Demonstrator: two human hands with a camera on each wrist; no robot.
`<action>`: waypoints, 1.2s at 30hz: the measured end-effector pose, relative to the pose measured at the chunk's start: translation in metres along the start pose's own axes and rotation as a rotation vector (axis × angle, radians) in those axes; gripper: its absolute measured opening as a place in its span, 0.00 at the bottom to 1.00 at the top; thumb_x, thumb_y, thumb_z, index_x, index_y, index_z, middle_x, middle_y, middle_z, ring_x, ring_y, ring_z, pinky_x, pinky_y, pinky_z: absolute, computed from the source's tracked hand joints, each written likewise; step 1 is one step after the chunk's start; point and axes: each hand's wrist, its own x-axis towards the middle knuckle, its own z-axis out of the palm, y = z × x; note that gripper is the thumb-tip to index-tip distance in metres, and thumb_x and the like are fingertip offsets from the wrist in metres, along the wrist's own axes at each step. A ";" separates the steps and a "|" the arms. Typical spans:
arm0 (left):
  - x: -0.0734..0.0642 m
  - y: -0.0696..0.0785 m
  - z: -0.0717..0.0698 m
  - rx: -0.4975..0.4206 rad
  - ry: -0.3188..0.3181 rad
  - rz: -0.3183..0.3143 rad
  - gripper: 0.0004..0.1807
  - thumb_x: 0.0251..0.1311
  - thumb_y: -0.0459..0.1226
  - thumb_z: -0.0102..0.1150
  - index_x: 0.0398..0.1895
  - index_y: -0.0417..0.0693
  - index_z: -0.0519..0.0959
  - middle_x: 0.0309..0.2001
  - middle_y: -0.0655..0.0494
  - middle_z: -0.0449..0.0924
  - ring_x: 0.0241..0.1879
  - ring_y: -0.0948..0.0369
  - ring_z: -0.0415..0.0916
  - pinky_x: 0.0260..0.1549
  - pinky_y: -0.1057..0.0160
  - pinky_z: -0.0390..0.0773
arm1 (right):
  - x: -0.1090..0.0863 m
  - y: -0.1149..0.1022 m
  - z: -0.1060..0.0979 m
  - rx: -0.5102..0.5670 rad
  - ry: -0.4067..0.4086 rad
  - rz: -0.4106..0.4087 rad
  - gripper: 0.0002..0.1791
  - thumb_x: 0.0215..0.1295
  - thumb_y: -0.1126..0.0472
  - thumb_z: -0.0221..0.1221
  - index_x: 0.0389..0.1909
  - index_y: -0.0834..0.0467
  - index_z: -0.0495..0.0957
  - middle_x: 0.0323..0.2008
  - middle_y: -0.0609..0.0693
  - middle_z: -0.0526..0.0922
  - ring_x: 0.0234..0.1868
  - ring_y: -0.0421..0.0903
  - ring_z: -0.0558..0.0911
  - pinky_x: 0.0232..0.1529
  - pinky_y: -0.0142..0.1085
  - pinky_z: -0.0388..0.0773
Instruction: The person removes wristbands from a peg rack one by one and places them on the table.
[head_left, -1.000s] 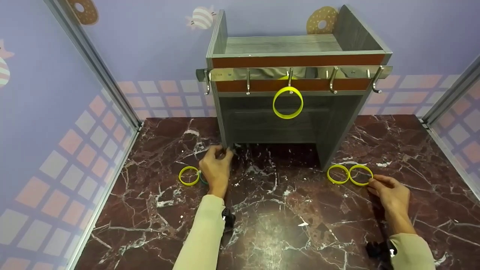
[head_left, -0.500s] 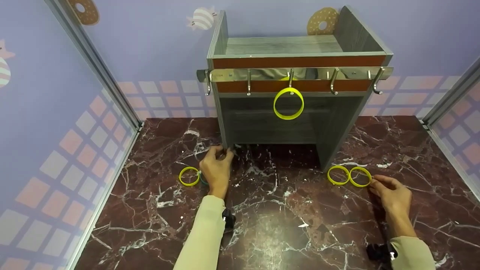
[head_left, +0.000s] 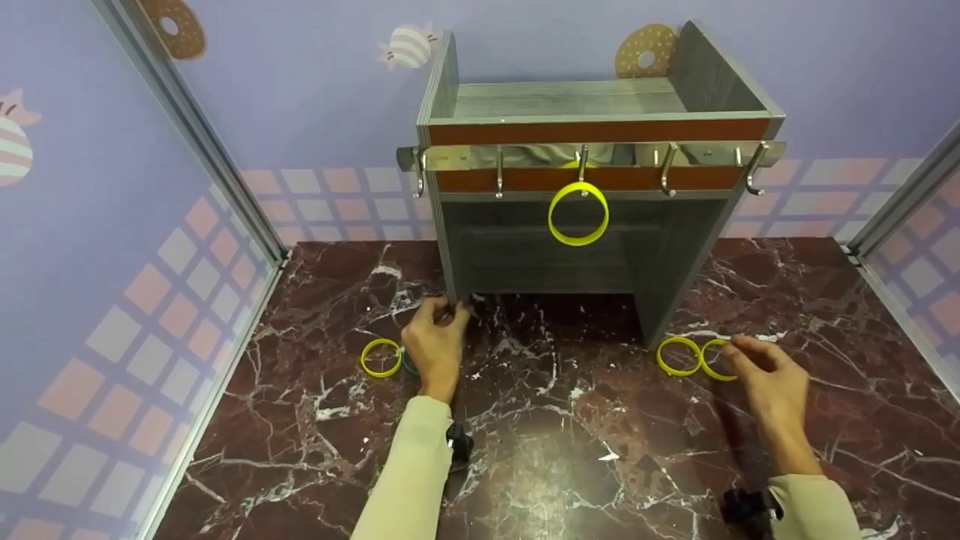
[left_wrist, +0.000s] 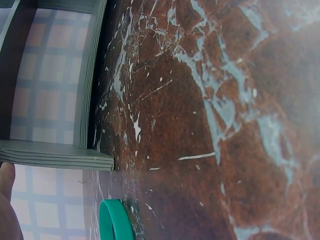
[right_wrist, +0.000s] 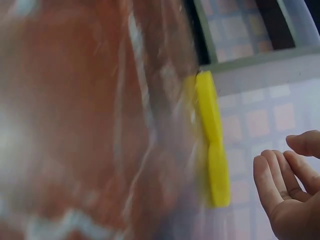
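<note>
In the head view my left hand (head_left: 433, 346) holds the front edge of the grey cabinet's left side panel (head_left: 451, 262), thumb on one side and fingers on the other. Beside it on the table lie a yellow ring (head_left: 382, 340) and a green ring (left_wrist: 116, 220), the latter mostly hidden by the hand in the head view. My right hand (head_left: 772, 382) hovers over two touching yellow rings, covering part of the nearer ring (head_left: 712, 373); the other ring (head_left: 679, 373) shows whole. The right wrist view shows that hand apart from the rings, nothing between thumb and fingers.
A metal hook rail (head_left: 630, 155) runs across the cabinet front, and a yellow ring (head_left: 551, 217) hangs from its middle hook. Walls close in the dark red marbled table (head_left: 540, 450) at left, back and right.
My right hand has left the side of the right yellow ring and risen left over it. My left hand has stayed at the panel. The head view has tilted slightly.
</note>
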 end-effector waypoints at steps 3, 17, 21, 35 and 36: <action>0.000 0.000 0.000 0.001 0.002 0.012 0.06 0.48 0.28 0.77 0.28 0.40 0.86 0.29 0.47 0.90 0.28 0.51 0.89 0.29 0.48 0.86 | -0.005 -0.008 0.008 -0.008 -0.017 -0.048 0.20 0.71 0.61 0.70 0.59 0.67 0.84 0.37 0.34 0.88 0.38 0.32 0.87 0.42 0.23 0.81; -0.001 0.000 0.000 -0.027 -0.003 0.003 0.06 0.49 0.27 0.77 0.29 0.39 0.87 0.30 0.45 0.90 0.28 0.51 0.89 0.28 0.47 0.86 | -0.026 -0.051 0.039 0.118 -0.114 -0.166 0.16 0.71 0.65 0.68 0.55 0.69 0.85 0.39 0.43 0.91 0.38 0.39 0.90 0.41 0.27 0.84; 0.000 0.000 -0.001 -0.010 0.002 0.009 0.06 0.49 0.28 0.77 0.29 0.39 0.87 0.29 0.46 0.90 0.28 0.51 0.89 0.29 0.47 0.86 | -0.032 -0.063 0.048 0.147 -0.145 -0.198 0.14 0.71 0.67 0.68 0.54 0.69 0.85 0.39 0.44 0.91 0.39 0.41 0.89 0.41 0.28 0.84; -0.001 0.000 -0.001 -0.004 0.000 0.019 0.06 0.49 0.28 0.77 0.28 0.39 0.87 0.29 0.46 0.90 0.29 0.50 0.89 0.30 0.47 0.86 | -0.050 -0.099 0.089 0.399 -0.326 -0.275 0.14 0.69 0.76 0.65 0.52 0.77 0.82 0.46 0.66 0.89 0.44 0.49 0.91 0.49 0.40 0.86; -0.001 0.000 -0.001 -0.010 -0.002 0.020 0.06 0.49 0.27 0.77 0.29 0.39 0.87 0.30 0.45 0.90 0.30 0.50 0.89 0.30 0.47 0.87 | -0.050 -0.102 0.090 0.413 -0.334 -0.279 0.14 0.69 0.76 0.65 0.53 0.78 0.81 0.46 0.67 0.88 0.45 0.50 0.91 0.49 0.40 0.86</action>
